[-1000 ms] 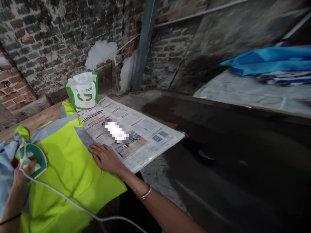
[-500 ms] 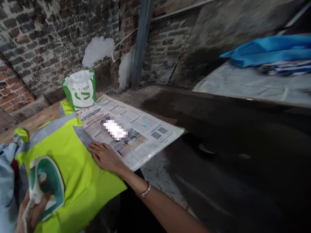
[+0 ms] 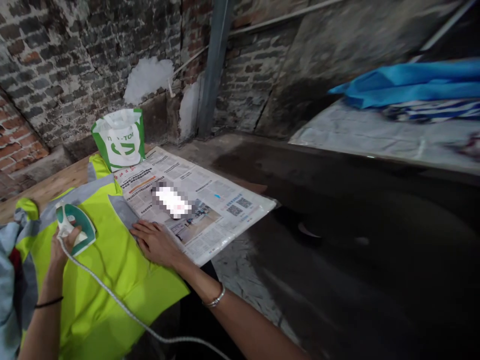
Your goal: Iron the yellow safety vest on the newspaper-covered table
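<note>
A yellow-green garment with grey bands (image 3: 112,290) lies spread over the table and hangs past its near edge. My left hand (image 3: 66,245) is closed round the handle of a green and white iron (image 3: 85,231), which rests on the garment's left part. A pale cord (image 3: 123,306) runs from the iron across the cloth toward the bottom of the view. My right hand (image 3: 155,242) lies flat, fingers stretched out, on the garment's right edge beside a grey band. Its wrist wears a silver bracelet.
Newspaper under clear plastic (image 3: 240,227) covers the table's right part, with a pixelated phone-like object (image 3: 172,201) on it. A white and green bag (image 3: 122,142) stands at the back. Light blue cloth (image 3: 7,295) lies at far left. Blue fabric (image 3: 408,82) lies on another table (image 3: 378,135).
My left hand has slid the iron away from me, toward the garment's upper part, bringing the forearm and cord into view. My right hand stays in place on the garment.
</note>
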Demonstrator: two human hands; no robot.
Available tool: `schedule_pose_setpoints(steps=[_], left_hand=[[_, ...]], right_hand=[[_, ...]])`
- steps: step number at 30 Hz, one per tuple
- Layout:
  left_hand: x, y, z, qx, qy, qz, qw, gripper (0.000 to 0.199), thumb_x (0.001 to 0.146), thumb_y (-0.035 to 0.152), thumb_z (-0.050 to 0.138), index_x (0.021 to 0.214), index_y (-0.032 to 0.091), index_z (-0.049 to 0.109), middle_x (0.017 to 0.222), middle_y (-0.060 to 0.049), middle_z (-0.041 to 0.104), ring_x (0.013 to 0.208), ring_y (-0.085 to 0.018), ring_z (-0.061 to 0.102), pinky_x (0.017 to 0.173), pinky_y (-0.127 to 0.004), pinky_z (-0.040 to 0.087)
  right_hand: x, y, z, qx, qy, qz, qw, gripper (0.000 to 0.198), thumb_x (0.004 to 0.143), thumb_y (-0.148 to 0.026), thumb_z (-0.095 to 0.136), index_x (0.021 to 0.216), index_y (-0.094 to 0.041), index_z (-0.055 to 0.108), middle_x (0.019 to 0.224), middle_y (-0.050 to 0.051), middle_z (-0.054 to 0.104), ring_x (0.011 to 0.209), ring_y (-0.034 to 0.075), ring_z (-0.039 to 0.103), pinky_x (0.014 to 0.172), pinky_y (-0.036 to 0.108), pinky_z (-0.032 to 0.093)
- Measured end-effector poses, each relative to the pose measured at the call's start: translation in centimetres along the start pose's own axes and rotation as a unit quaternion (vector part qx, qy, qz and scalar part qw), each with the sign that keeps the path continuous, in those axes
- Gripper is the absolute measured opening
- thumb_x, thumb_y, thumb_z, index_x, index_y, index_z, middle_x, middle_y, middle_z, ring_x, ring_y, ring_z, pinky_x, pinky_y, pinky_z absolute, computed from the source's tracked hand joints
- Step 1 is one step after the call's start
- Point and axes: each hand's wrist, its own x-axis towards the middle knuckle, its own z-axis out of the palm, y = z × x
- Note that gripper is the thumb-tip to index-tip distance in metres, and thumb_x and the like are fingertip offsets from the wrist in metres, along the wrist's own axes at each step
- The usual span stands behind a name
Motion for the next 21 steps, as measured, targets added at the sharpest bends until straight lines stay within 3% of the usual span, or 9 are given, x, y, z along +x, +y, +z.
schedule_pose_setpoints(steps=[3, 7, 12, 16, 21], left_hand=[[-1.5, 0.5, 0.3, -0.010, 0.002, -0.035, 0.999, 0.048, 0.073, 0.054, 0.072, 0.106, 0.020, 0.072, 0.113, -0.014, 0.078, 0.101, -0.035, 0.075, 0.089, -0.046, 0.062], [-7.4, 0.5, 0.0, -0.024, -0.046, -0.065, 0.997, 0.062, 0.065, 0.061, 0.073, 0.115, 0.023, 0.072, 0.098, -0.009, 0.080, 0.082, -0.030, 0.076, 0.076, -0.044, 0.065], [-13.3, 1.3, 0.6, -0.029, -0.070, -0.024, 0.997, 0.058, 0.063, 0.061, 0.074, 0.108, 0.025, 0.077, 0.105, -0.005, 0.080, 0.077, -0.025, 0.073, 0.067, -0.036, 0.062], [-11.5, 2.6, 1.7, -0.043, -0.066, -0.017, 0.997, 0.054, 0.062, 0.056, 0.075, 0.105, 0.023, 0.078, 0.098, -0.005, 0.079, 0.073, -0.024, 0.071, 0.065, -0.035, 0.061], [-4.4, 4.4, 3.7, -0.089, -0.042, -0.014, 0.995, 0.054, 0.057, 0.050, 0.080, 0.101, 0.019, 0.076, 0.089, -0.005, 0.078, 0.075, -0.023, 0.071, 0.069, -0.033, 0.061]], right_hand=[[0.0, 0.0, 0.1, 0.000, 0.007, -0.003, 1.000, 0.045, 0.105, -0.022, 0.046, 0.145, -0.024, 0.066, 0.155, 0.008, 0.061, 0.151, 0.024, 0.045, 0.121, 0.048, 0.035], [0.1, 0.3, 0.3, 0.002, 0.008, -0.008, 1.000, 0.045, 0.105, -0.023, 0.045, 0.146, -0.024, 0.066, 0.155, 0.009, 0.061, 0.151, 0.024, 0.045, 0.121, 0.049, 0.035], [0.0, 0.4, 0.3, -0.004, 0.004, -0.018, 1.000, 0.047, 0.106, -0.022, 0.043, 0.148, -0.022, 0.064, 0.157, 0.010, 0.059, 0.152, 0.026, 0.044, 0.120, 0.050, 0.036], [-0.1, 0.3, 0.1, -0.008, -0.001, -0.019, 1.000, 0.047, 0.107, -0.023, 0.042, 0.149, -0.022, 0.063, 0.157, 0.011, 0.059, 0.152, 0.027, 0.044, 0.120, 0.050, 0.036], [-0.3, 0.4, 0.3, -0.007, 0.002, -0.015, 1.000, 0.047, 0.107, -0.023, 0.043, 0.149, -0.022, 0.063, 0.157, 0.010, 0.059, 0.152, 0.026, 0.044, 0.121, 0.050, 0.035]])
